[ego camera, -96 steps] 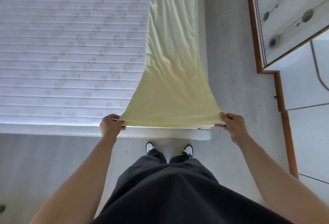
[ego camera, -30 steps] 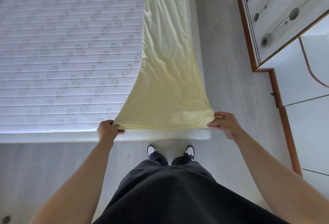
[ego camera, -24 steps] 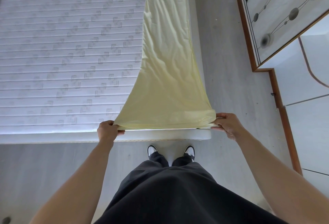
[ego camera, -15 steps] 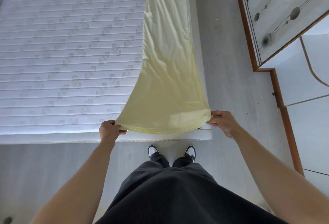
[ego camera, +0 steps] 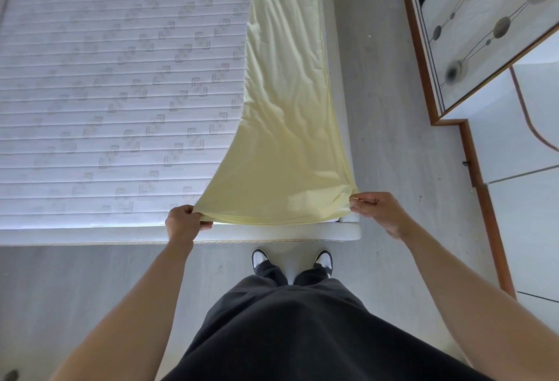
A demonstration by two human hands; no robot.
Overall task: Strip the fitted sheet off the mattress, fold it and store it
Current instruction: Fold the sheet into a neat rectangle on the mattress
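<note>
Yellow cloth fills the middle of our head view: the sheet (ego camera: 284, 126) is pale yellow, folded into a long strip that lies along the right side of the mattress (ego camera: 115, 84) and runs up out of the picture. Its far part is creased and rests flat on the bed; the near part widens toward us and looks lifted a little, smooth, with a slack curve along the near hem where layered edges show. Our left hand (ego camera: 181, 224) grips the near left corner, fingers curled round the cloth, just over the mattress's near edge. Our right hand (ego camera: 376, 211) pinches the near right corner between thumb and fingers, right at the mattress's near right corner. The two hands are well apart, with the hem hanging between them.

White quilted mattress lies bare to the left of the strip, striped with a grey printed pattern. The strip's right edge follows the mattress's right edge closely. We stand on grey floor (ego camera: 393, 138) at the foot of the bed, shoes (ego camera: 292, 261) just beside its edge. An open lane of floor runs between the bed and a wardrobe (ego camera: 490, 32) with brown trim on the right.
</note>
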